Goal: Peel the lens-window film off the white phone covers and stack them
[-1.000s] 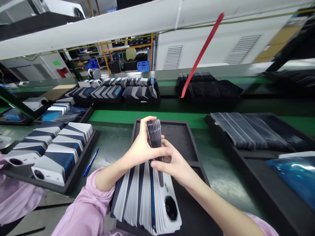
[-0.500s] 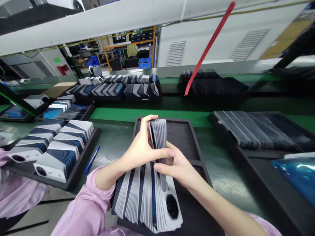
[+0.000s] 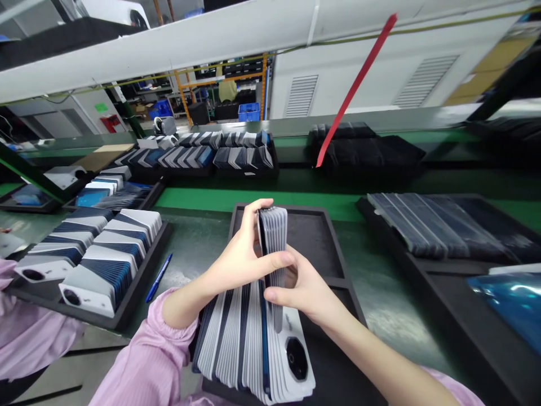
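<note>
A fanned stack of white phone back covers, each with a dark octagonal camera hole, lies on edge in a black tray right in front of me. My left hand is wrapped round the stack's far end, thumb across the top, fingers curled over the upper edges. Touching it from the right, my right hand grips the same stack, its fingers pressed against the outermost cover.
A black tray of white and blue covers stands at the left with a blue pen beside it. More trays of covers line the green belt behind. Dark covers fill a tray at the right. A red strip hangs overhead.
The far end of the stack has spread slightly wider between my hands. Both hands keep their grip and have hardly moved.
</note>
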